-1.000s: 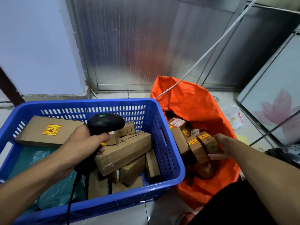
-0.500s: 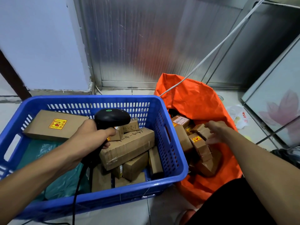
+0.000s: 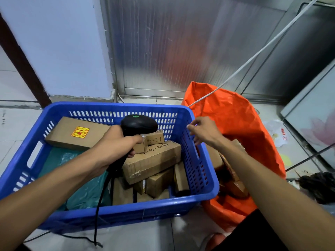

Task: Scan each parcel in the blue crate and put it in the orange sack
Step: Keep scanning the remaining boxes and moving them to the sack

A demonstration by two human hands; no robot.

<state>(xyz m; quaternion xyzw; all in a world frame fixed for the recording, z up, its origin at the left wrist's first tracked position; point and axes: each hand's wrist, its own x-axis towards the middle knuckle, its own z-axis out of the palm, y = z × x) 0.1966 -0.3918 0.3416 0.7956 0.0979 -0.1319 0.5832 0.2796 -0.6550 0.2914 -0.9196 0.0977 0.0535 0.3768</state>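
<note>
Several brown cardboard parcels (image 3: 152,161) fill blue crate (image 3: 112,212) – left hand (image 3: 116,144) grips scanner (image 3: 138,124), right hand (image 3: 204,131) empty, loose

Scanner (image 3: 138,125) overhangs crate (image 3: 208,180) parcels; right side open.

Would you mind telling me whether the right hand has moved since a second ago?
Yes: the right hand has left the orange sack for the blue crate rim.

Both bare forearms reach forward from the lower corners; the left hand (image 3: 116,142) is curled in a fist round a black handle, thumb side up, knuckles facing right; the right hand (image 3: 204,131) hangs empty, palm down, wrist slightly bent, fingers (image 3: 192,126) loosely spread and pointing left toward the other hand
</note>
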